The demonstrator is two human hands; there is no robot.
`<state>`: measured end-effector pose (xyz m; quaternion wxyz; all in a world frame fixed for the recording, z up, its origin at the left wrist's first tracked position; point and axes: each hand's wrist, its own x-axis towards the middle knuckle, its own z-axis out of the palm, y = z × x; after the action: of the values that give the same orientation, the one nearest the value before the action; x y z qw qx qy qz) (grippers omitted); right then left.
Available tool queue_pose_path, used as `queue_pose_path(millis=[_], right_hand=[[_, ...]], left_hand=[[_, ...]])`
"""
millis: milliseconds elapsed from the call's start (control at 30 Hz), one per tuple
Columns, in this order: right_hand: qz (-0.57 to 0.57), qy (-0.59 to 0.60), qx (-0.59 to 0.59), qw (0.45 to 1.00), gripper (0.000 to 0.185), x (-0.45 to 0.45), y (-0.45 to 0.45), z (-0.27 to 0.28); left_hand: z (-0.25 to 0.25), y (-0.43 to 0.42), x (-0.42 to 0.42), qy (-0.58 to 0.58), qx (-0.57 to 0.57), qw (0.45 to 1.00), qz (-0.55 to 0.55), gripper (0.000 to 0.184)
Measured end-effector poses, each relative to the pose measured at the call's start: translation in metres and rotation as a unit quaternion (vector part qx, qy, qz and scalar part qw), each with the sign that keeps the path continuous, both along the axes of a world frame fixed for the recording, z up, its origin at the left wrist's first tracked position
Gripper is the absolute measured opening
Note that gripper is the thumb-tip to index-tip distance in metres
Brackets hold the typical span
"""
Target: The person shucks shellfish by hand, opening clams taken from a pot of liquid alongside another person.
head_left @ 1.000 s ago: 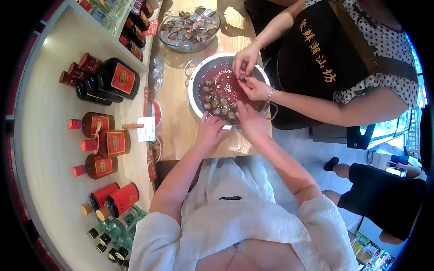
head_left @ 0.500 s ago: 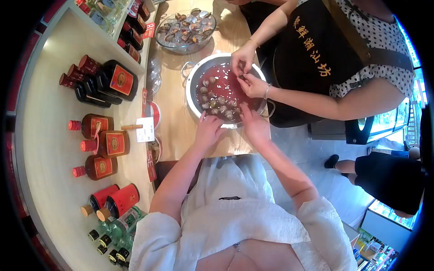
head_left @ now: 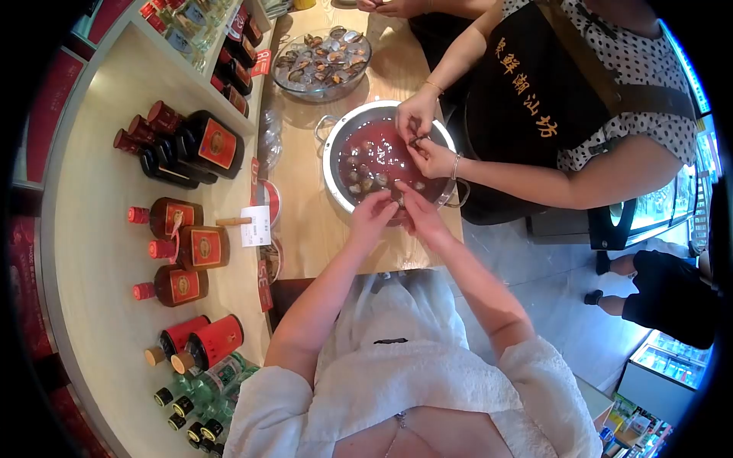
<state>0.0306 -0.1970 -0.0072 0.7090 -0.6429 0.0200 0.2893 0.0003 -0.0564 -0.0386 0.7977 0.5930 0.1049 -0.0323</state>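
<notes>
My left hand (head_left: 372, 212) and my right hand (head_left: 423, 215) meet over the near rim of a round metal basin (head_left: 333, 177). Their fingertips are closed around a small clam (head_left: 399, 200), partly hidden by the fingers. Reddish water fills the basin, and several clams (head_left: 366, 185) lie in it toward the near side. Across the basin's right half, a co-worker's two hands (head_left: 429, 159) pinch a dark opened shell (head_left: 418, 140) above the water.
Behind the basin stands a glass bowl (head_left: 288, 82) of opened shells. A shelf (head_left: 107, 229) of bottles runs along the left, with a price card (head_left: 256, 227) at its edge. The co-worker in a black apron (head_left: 511, 99) stands at right. Another person's hands (head_left: 397, 8) show at the top.
My hands have come together from apart at the near rim, now with a clam between the fingertips. The clams in the water look blurrier and shifted. The co-worker's hands stay over the basin.
</notes>
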Motion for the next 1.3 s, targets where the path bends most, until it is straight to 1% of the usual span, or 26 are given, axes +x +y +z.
queue_pose_path(millis=[33, 100, 133, 200, 233, 300, 333, 400, 533, 600, 633, 700, 833, 900, 933, 967, 1000, 1033, 1100, 1133, 1200, 1300], right_hand=[[0.001, 0.002, 0.0, 1.0, 0.034, 0.0, 0.0, -0.002], [0.015, -0.102, -0.042, 0.994, 0.035, 0.003, 0.001, -0.004], [0.015, -0.102, -0.042, 0.994, 0.035, 0.005, 0.0, -0.001], [0.095, -0.149, -0.084, 0.981, 0.036, 0.009, -0.007, 0.005], [0.095, -0.15, -0.084, 0.981, 0.036, 0.012, -0.009, 0.005], [0.171, -0.165, -0.069, 0.969, 0.039, 0.018, -0.013, 0.006], [0.171, -0.165, -0.068, 0.969, 0.039, 0.02, -0.014, 0.008], [0.207, -0.143, -0.071, 0.965, 0.038, 0.023, -0.015, 0.012], [0.185, -0.113, -0.075, 0.973, 0.034, 0.02, -0.016, 0.02], [0.207, -0.101, -0.061, 0.971, 0.03, 0.021, -0.017, 0.02], [0.208, -0.101, -0.061, 0.971, 0.03, 0.022, -0.017, 0.022], [0.231, -0.093, -0.092, 0.964, 0.032, 0.021, -0.017, 0.026], [0.221, -0.132, -0.093, 0.962, 0.028, 0.02, -0.016, 0.015], [0.223, -0.143, -0.092, 0.96, 0.027, 0.021, -0.017, 0.011], [0.224, -0.142, -0.092, 0.96, 0.027, 0.022, -0.017, 0.009], [0.231, -0.166, -0.111, 0.952, 0.026, 0.023, -0.016, 0.007], [0.238, -0.189, -0.131, 0.944, 0.025, 0.024, -0.015, 0.008], [0.238, -0.189, -0.131, 0.944, 0.025, 0.024, -0.014, 0.008], [0.237, -0.218, -0.184, 0.929, 0.023, 0.025, -0.013, 0.011], [0.238, -0.217, -0.184, 0.929, 0.023, 0.026, -0.013, 0.01], [0.213, -0.176, -0.107, 0.955, 0.022, 0.026, -0.013, 0.007], [0.223, -0.156, -0.081, 0.959, 0.022, 0.029, -0.013, 0.005]], left_hand=[[0.0, 0.001, 0.0, 0.002, 0.0, 1.0, 0.001, 0.028], [0.003, 0.006, 0.002, 0.001, 0.068, 0.998, -0.006, 0.03], [0.005, 0.009, 0.003, 0.0, 0.069, 0.998, -0.006, 0.03], [0.01, 0.016, 0.004, 0.019, 0.039, 0.998, -0.036, 0.029], [0.012, 0.019, 0.005, 0.019, 0.039, 0.998, -0.036, 0.029], [0.019, 0.023, 0.005, 0.031, 0.005, 0.997, -0.073, 0.028], [0.025, 0.024, 0.004, 0.032, 0.005, 0.997, -0.073, 0.028], [0.035, 0.026, 0.001, 0.037, -0.003, 0.994, -0.1, 0.028], [0.03, 0.027, 0.002, 0.028, 0.003, 0.993, -0.115, 0.031], [0.026, 0.026, 0.002, -0.027, 0.159, 0.978, -0.134, 0.033], [0.025, 0.025, 0.002, -0.027, 0.159, 0.978, -0.134, 0.033], [0.025, 0.021, 0.002, -0.051, 0.23, 0.963, -0.132, 0.033], [0.025, 0.017, 0.002, -0.055, 0.228, 0.964, -0.125, 0.033], [0.023, 0.016, 0.003, -0.029, 0.159, 0.979, -0.121, 0.034], [0.021, 0.017, 0.003, -0.028, 0.158, 0.98, -0.121, 0.034], [0.019, 0.017, 0.004, -0.032, 0.171, 0.977, -0.12, 0.033], [0.022, 0.017, 0.004, -0.035, 0.183, 0.975, -0.12, 0.031], [0.025, 0.016, 0.005, -0.035, 0.183, 0.975, -0.12, 0.031], [0.033, 0.016, 0.005, 0.005, 0.221, 0.968, -0.123, 0.029], [0.03, 0.016, 0.005, 0.005, 0.22, 0.968, -0.122, 0.029], [0.026, 0.017, 0.006, 0.016, 0.115, 0.988, -0.102, 0.028], [0.028, 0.02, 0.007, 0.043, 0.122, 0.985, -0.114, 0.03]])
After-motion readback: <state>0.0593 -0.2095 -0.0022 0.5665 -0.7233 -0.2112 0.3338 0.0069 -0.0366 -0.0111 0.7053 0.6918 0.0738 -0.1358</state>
